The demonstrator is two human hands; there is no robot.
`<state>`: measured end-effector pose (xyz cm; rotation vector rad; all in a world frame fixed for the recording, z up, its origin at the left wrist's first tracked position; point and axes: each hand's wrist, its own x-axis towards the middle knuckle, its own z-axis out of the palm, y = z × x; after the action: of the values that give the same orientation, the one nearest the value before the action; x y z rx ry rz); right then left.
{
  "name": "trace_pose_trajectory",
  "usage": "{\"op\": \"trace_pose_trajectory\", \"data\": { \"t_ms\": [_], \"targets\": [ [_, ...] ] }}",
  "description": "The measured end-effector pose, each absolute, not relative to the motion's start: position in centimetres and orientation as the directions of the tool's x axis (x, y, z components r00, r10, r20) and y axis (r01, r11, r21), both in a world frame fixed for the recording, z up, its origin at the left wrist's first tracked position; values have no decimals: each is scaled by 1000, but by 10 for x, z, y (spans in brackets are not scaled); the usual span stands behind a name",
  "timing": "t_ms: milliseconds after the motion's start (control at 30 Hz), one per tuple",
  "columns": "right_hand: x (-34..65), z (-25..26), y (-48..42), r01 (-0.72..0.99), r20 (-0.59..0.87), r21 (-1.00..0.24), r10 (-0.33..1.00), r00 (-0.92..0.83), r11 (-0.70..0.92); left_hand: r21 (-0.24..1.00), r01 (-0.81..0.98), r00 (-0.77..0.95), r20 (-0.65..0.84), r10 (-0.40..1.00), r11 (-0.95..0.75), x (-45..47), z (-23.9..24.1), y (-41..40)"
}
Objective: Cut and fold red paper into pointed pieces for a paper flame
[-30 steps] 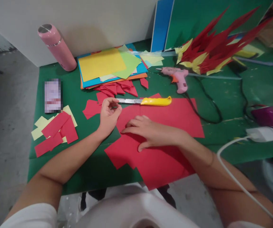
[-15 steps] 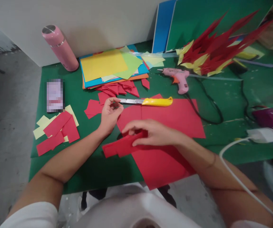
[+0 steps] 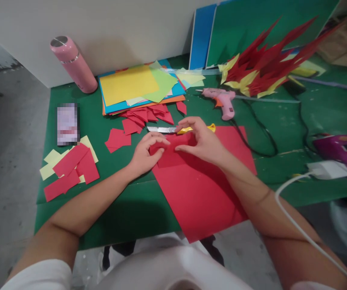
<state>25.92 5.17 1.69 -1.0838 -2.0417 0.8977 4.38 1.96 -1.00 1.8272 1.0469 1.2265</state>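
Observation:
A small red paper piece point(image 3: 173, 156) is between my two hands, over a large red sheet point(image 3: 206, 193). My left hand point(image 3: 147, 155) has its thumb and fingertips curled at the piece's left end. Around the right part of the piece, my right hand point(image 3: 205, 141) is curved, thumb in front and fingers behind. Its palm side hides some of the paper. Just behind both hands lies a utility knife point(image 3: 163, 129) with a yellow handle and its blade out, partly covered by my right fingers.
Red paper scraps point(image 3: 145, 114) lie before a stack of coloured sheets point(image 3: 128, 84). Red and cream pieces point(image 3: 71, 165) are at left by a blurred-out flat object point(image 3: 67, 124) and a pink bottle point(image 3: 75, 66). A glue gun point(image 3: 222, 100), its cord and a paper flame shape point(image 3: 264, 72) stand right.
My right hand has moved up and away from me with the red paper piece. My left hand has come slightly down to meet it. The knife is now partly covered.

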Motion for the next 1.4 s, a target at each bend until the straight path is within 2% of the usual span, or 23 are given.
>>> {"op": "trace_pose_trajectory", "data": {
  "t_ms": [100, 267, 433, 533, 633, 800, 933, 1067, 1267, 1400],
  "targets": [
    [262, 13, 54, 512, 237, -741, 882, -406, 435, 843, 345, 134, 391, 911, -412, 44, -14, 19],
    [269, 15, 58, 676, 400, -449, 808, -433, 585, 819, 400, 139, 388, 911, -410, 44, -16, 17],
    [273, 16, 60, 645, 415, -263, 687, -596, 718, 816, 426, 127, 374, 919, -391, 42, -15, 17],
    [274, 13, 64, 585, 357, -211, 619, -700, 783, 802, 457, 137, 364, 921, -385, 41, -14, 17],
    [273, 10, 67, 525, 317, -282, 594, -739, 803, 786, 469, 161, 372, 914, -403, 42, -12, 16],
    [269, 7, 66, 418, 333, -538, 640, -693, 732, 738, 504, 209, 400, 892, -449, 44, -8, 13],
    [264, 7, 60, 442, 372, -594, 716, -590, 672, 701, 561, 182, 415, 892, -441, 44, -7, 13],
    [259, 7, 54, 427, 350, -680, 776, -525, 596, 694, 581, 218, 371, 903, -426, 42, -9, 13],
    [256, 5, 55, 314, 291, -803, 793, -535, 507, 791, 507, 163, 303, 939, -343, 37, -1, 12],
    [254, 7, 54, 235, 284, -819, 726, -626, 523, 963, 252, 25, 86, 996, -90, 33, 1, 14]
  ]
}}
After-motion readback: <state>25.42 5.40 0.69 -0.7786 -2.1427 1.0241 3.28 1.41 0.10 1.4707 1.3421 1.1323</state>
